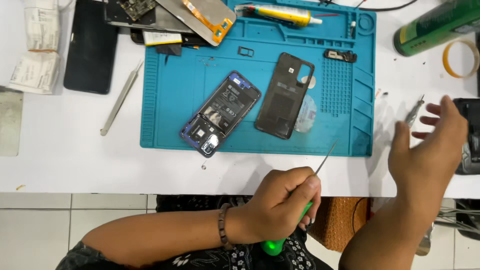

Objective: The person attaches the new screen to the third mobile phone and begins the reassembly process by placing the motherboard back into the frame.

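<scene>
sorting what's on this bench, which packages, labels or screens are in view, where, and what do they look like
Glue tube: mat's top edge, lying flat, yellow.
Green can: top right, on its side.
Battery label: in the open phone, mid mat, black with white print.
Dark screen: top left, black slab.
Paper packets: far left, white, folded.

A green-handled screwdriver (292,210) lies gripped in the closed left hand (280,205) at the counter's (65,165) near edge, its thin metal shaft angled up and right onto the blue mat's (165,100) lower border. The right hand (432,150), fingers spread, hovers beside a black device (470,135) at the counter's right edge.
</scene>
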